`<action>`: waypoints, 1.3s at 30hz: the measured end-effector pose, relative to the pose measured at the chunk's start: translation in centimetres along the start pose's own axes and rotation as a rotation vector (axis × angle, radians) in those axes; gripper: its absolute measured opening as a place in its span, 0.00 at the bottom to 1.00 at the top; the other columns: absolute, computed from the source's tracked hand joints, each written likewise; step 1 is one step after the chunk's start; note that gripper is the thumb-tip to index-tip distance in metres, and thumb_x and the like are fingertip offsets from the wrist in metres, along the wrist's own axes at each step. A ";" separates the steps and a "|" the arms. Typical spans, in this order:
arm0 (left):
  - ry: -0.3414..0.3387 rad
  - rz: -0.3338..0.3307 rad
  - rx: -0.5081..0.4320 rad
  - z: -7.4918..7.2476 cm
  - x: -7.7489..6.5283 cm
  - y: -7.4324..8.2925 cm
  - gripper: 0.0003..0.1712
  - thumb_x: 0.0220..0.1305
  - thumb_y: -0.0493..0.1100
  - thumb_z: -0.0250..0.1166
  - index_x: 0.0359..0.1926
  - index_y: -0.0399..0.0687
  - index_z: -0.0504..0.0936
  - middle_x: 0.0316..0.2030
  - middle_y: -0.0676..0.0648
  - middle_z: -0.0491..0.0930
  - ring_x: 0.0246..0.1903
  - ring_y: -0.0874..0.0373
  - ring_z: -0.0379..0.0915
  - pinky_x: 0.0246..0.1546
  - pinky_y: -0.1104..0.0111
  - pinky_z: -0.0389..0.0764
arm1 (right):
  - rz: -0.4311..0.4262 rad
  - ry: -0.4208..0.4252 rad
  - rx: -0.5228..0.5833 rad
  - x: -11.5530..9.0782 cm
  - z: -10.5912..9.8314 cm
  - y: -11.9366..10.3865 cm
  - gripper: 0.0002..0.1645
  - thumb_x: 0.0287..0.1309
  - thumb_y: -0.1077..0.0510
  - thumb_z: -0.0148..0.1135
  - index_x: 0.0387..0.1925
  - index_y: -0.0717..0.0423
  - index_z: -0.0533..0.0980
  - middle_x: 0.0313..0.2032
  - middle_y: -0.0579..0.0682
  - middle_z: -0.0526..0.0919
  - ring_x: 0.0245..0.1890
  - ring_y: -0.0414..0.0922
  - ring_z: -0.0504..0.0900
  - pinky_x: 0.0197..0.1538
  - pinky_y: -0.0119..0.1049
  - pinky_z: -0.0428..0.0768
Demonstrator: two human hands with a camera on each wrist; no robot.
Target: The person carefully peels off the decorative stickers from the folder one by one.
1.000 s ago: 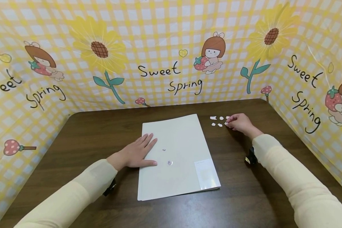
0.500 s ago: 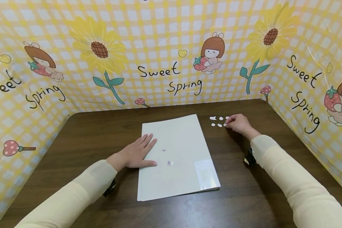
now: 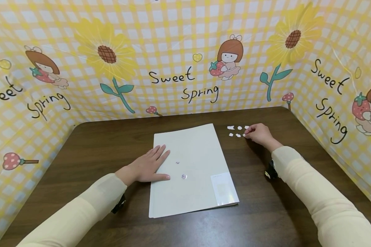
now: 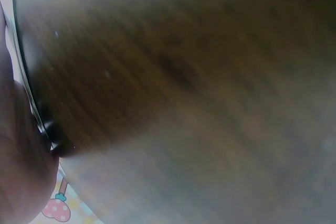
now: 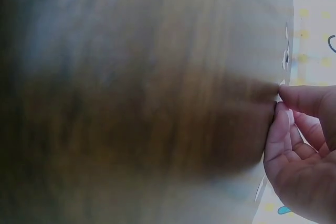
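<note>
A large white folder [image 3: 194,147] with a clear label pocket at its lower right lies on the brown table. My left hand [image 3: 148,165] rests flat on its left edge, fingers spread. Two small glossy stickers [image 3: 184,177] show on the cover, right of my thumb. Beyond the folder's far right corner, small white sticker-like cutouts [image 3: 231,127] lie in two rows. My right hand [image 3: 259,133] is at the right end of them, thumb and fingertips pinching the front-row end cutout [image 3: 244,135]. That piece is mostly hidden by the fingers, also in the right wrist view.
The wooden table [image 3: 111,133] has rounded far corners. A yellow checked cloth [image 3: 173,41] printed with flowers and figures stands behind it and along both sides. Each wrist carries a black camera [image 3: 271,170].
My right hand has shifted slightly left and toward me, and the end cutout at its fingertips has moved with it. My left hand stays in place on the folder.
</note>
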State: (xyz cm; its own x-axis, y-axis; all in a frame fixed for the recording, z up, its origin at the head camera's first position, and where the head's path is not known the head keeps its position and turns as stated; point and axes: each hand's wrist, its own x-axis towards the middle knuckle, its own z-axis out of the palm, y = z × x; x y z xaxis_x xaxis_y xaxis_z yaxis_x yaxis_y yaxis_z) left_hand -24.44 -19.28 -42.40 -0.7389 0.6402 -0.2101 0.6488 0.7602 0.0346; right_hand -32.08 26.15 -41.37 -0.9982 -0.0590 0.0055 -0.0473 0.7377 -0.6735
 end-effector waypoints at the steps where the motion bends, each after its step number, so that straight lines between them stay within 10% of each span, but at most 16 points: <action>1: -0.001 -0.001 0.001 0.0 0.0 0.0 0.60 0.60 0.81 0.40 0.77 0.43 0.43 0.75 0.36 0.37 0.73 0.41 0.33 0.69 0.51 0.47 | 0.000 0.000 -0.001 0.0 0.0 0.0 0.08 0.58 0.61 0.66 0.34 0.65 0.81 0.30 0.52 0.82 0.26 0.42 0.75 0.31 0.34 0.74; 16: 0.002 -0.007 -0.007 0.3 -0.1 -0.3 0.61 0.59 0.81 0.40 0.77 0.43 0.43 0.75 0.36 0.37 0.73 0.41 0.33 0.70 0.51 0.46 | 0.002 -0.021 0.027 0.0 -0.1 -0.1 0.08 0.58 0.63 0.62 0.37 0.66 0.82 0.36 0.57 0.84 0.27 0.40 0.76 0.33 0.32 0.75; 39: 0.009 0.002 -0.027 0.4 0.0 -0.4 0.59 0.61 0.79 0.42 0.77 0.42 0.42 0.75 0.35 0.37 0.73 0.40 0.32 0.70 0.51 0.45 | 0.052 -0.124 0.367 -0.9 -0.7 -1.3 0.19 0.68 0.63 0.55 0.54 0.75 0.72 0.52 0.67 0.75 0.45 0.48 0.79 0.46 0.35 0.80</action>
State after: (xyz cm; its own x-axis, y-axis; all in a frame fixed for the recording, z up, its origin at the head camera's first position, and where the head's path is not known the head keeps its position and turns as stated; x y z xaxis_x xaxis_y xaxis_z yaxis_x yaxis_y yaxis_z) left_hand -24.56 -19.63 -42.82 -0.7391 0.6429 -0.2012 0.6455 0.7613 0.0617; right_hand -31.19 25.67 -39.97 -0.9860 -0.1254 -0.1097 0.0414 0.4537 -0.8902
